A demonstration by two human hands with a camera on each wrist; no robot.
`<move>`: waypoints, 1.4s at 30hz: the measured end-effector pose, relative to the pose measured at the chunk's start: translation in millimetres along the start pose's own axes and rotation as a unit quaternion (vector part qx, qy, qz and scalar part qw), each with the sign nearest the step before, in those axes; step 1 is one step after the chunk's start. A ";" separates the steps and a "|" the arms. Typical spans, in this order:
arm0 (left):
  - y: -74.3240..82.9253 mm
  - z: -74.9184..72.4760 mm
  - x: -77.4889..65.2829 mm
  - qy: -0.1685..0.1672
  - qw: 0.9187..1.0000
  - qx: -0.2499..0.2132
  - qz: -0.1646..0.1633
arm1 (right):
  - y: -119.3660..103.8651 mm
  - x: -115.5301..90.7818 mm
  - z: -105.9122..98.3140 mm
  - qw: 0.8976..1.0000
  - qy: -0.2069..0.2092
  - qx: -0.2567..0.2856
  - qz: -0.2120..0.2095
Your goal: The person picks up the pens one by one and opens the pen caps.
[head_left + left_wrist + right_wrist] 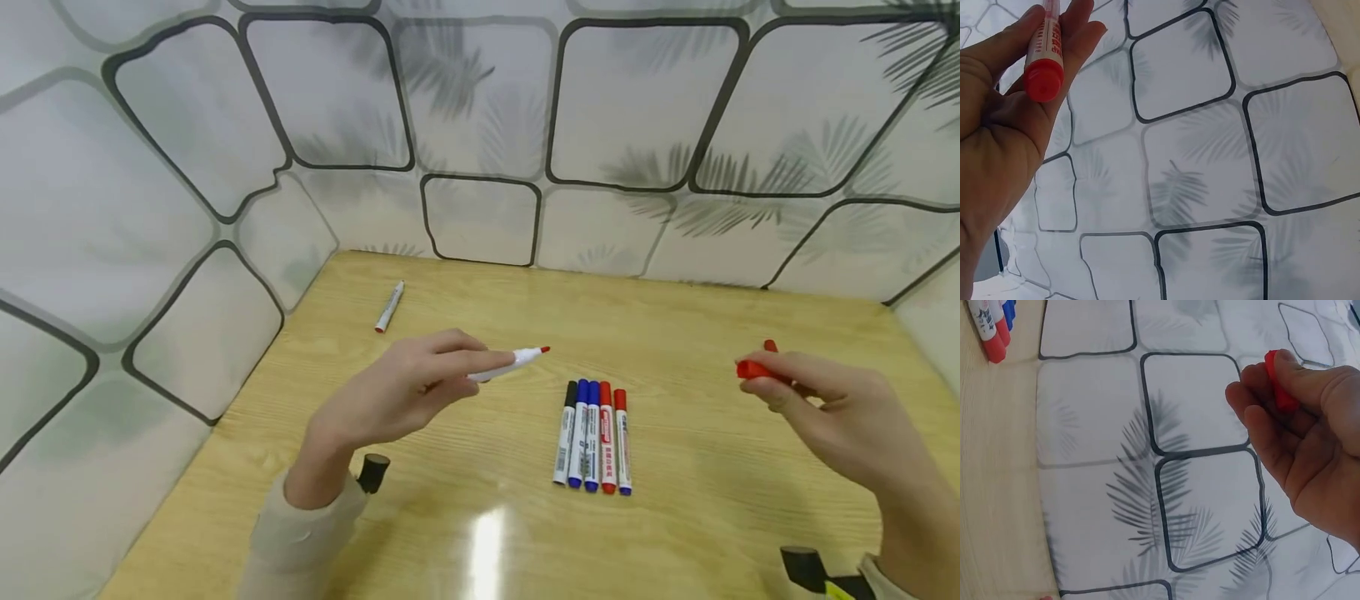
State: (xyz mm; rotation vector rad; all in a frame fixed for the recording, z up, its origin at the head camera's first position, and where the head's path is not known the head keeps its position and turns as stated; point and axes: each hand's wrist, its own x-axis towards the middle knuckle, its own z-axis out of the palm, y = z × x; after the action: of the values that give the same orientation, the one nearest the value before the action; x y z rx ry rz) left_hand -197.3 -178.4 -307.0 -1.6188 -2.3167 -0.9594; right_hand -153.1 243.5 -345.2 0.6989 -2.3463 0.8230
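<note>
Our R hand (832,408) is up over the tabletop (675,325), fingers pinching a red cap (752,369); our L hand (408,379) has its fingers round an uncapped red-tip marker (525,357), also midair. Five capped markers (592,437) lie btwn our hands, w/ a lone marker (388,308) back L.

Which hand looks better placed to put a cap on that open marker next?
Probably the right hand: it pinches a red cap, while the left hand holds the uncapped marker, its red tip pointing to the right hand's side.
</note>
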 end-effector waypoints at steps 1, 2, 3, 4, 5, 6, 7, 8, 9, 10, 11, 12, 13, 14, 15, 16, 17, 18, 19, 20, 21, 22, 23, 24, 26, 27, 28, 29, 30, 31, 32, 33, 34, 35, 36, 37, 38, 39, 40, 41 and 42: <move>0.5 -1.1 1.2 0.007 1.000 0.004 0.005 | -2.0 2.6 1.2 1.000 -0.003 -0.002 -0.009; 0.9 -1.3 2.8 0.011 1.000 0.011 0.008 | -5.1 5.7 3.9 1.000 -0.011 -0.001 -0.019; 1.2 -1.0 4.3 0.011 1.000 0.016 0.009 | -9.2 8.6 7.1 1.000 -0.020 0.001 -0.020; 1.5 -0.2 5.4 0.010 1.000 0.020 0.007 | -12.1 10.4 10.1 0.999 -0.033 -0.001 -0.019; 1.4 0.8 6.0 0.008 1.000 0.022 0.002 | -14.6 11.6 12.8 0.999 -0.042 0.000 -0.018; 1.0 1.6 6.0 0.006 1.000 0.024 -0.004 | -16.8 12.1 14.7 0.999 -0.050 0.001 -0.012; 0.4 2.0 5.9 0.006 1.000 0.026 -0.007 | -17.8 12.1 16.0 0.998 -0.055 0.002 -0.011; -0.2 2.0 5.6 0.006 1.000 0.025 -0.009 | -18.8 11.5 16.9 0.998 -0.058 0.005 -0.003; -0.9 1.8 5.4 0.008 1.000 0.024 -0.010 | -19.5 11.0 17.5 0.998 -0.058 0.005 0.004; -1.8 1.6 5.4 0.009 1.000 0.024 -0.011 | -20.0 10.3 17.9 0.998 -0.059 0.004 0.010; -2.3 1.1 5.2 0.010 1.000 0.023 -0.010 | -20.5 9.7 18.3 0.998 -0.060 0.004 0.015; -2.8 0.4 5.0 0.011 1.000 0.023 -0.010 | -21.0 9.1 18.7 0.998 -0.060 0.004 0.019; -3.4 -0.1 4.8 0.011 1.000 0.023 -0.010 | -21.4 8.5 19.0 0.998 -0.061 0.004 0.022; -3.9 -0.6 4.7 0.011 1.000 0.025 -0.010 | -21.9 7.8 19.4 0.998 -0.062 0.004 0.025; -4.3 -1.1 4.4 0.013 0.999 0.029 -0.012 | -22.5 7.4 19.7 0.998 -0.063 0.005 0.027; -4.7 -1.9 3.9 0.016 0.999 0.030 -0.013 | -23.2 7.0 20.1 0.997 -0.065 0.006 0.028; -5.1 -2.7 3.2 0.022 0.999 0.033 -0.015 | -23.9 6.8 20.5 0.997 -0.066 0.007 0.029; -5.5 -3.7 2.2 0.030 0.999 0.034 -0.017 | -24.4 6.6 20.9 0.997 -0.068 0.009 0.030; -6.2 -4.7 0.9 0.044 0.998 0.036 -0.017 | -25.0 6.7 21.2 0.997 -0.069 0.010 0.030; -6.7 -6.1 -0.5 0.060 0.997 0.039 -0.017 | -25.4 6.8 21.6 0.997 -0.070 0.010 0.028; -7.3 -7.6 -1.9 0.077 0.996 0.043 -0.015 | -25.7 6.9 21.9 0.997 -0.071 0.011 0.027; -7.7 -9.4 -3.5 0.096 0.994 0.044 -0.014 | -25.9 7.0 22.2 0.997 -0.071 0.012 0.027; -8.2 -11.1 -4.8 0.113 0.992 0.047 -0.014 | -25.9 7.2 22.5 0.997 -0.072 0.013 0.025; -8.5 -12.9 -6.4 0.129 0.990 0.046 -0.015 | -25.9 7.4 22.7 0.997 -0.073 0.014 0.024; -9.3 -16.2 -9.0 0.153 0.987 0.041 -0.022 | -25.7 7.5 23.1 0.997 -0.074 0.015 0.025; -9.4 -17.6 -10.1 0.162 0.986 0.039 -0.027 | -25.6 7.5 23.3 0.997 -0.076 0.015 0.025; -9.7 -18.8 -11.3 0.170 0.984 0.035 -0.034 | -25.4 7.6 23.5 0.997 -0.077 0.016 0.026; -10.5 -19.9 -12.4 0.177 0.983 0.031 -0.040 | -25.2 7.6 23.6 0.997 -0.077 0.016 0.026; -11.6 -20.9 -13.6 0.184 0.982 0.028 -0.046 | -25.0 7.5 23.7 0.996 -0.078 0.015 0.028; -12.9 -21.7 -14.5 0.190 0.980 0.029 -0.051 | -24.9 7.4 23.7 0.996 -0.079 0.015 0.029; -14.4 -22.5 -15.4 0.197 0.979 0.029 -0.055 | -24.8 7.3 23.7 0.996 -0.080 0.013 0.029; -16.2 -23.3 -16.1 0.203 0.977 0.029 -0.060 | -24.7 7.2 23.6 0.996 -0.080 0.012 0.029; -18.4 -23.9 -16.8 0.209 0.975 0.028 -0.064 | -24.7 7.1 23.6 0.996 -0.080 0.011 0.029; -20.8 -24.4 -17.4 0.214 0.974 0.027 -0.068 | -24.6 7.0 23.6 0.996 -0.080 0.010 0.029; -22.9 -24.8 -17.9 0.219 0.973 0.024 -0.074 | -24.6 6.9 23.6 0.996 -0.080 0.008 0.029; -24.7 -25.3 -18.2 0.224 0.971 0.022 -0.080 | -24.5 6.8 23.5 0.996 -0.080 0.007 0.029; -26.5 -25.6 -18.5 0.229 0.969 0.017 -0.086 | -24.5 6.7 23.6 0.996 -0.081 0.006 0.030; -28.2 -25.9 -18.9 0.233 0.968 0.012 -0.093 | -24.4 6.6 23.7 0.996 -0.081 0.006 0.030; -29.8 -26.1 -19.3 0.238 0.966 0.008 -0.100 | -24.3 6.5 23.8 0.996 -0.082 0.005 0.031; -31.3 -26.2 -19.8 0.243 0.964 0.003 -0.108 | -24.2 6.5 23.9 0.996 -0.082 0.005 0.031; -32.8 -26.4 -20.4 0.247 0.962 -0.002 -0.114 | -24.1 6.4 23.9 0.996 -0.083 0.005 0.032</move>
State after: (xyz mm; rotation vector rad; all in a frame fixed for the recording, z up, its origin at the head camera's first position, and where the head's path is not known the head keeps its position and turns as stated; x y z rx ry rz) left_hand -224.1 -216.7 -309.3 -0.9727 -2.1631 -1.2461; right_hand -150.3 209.1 -347.5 0.7253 -2.5262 0.8317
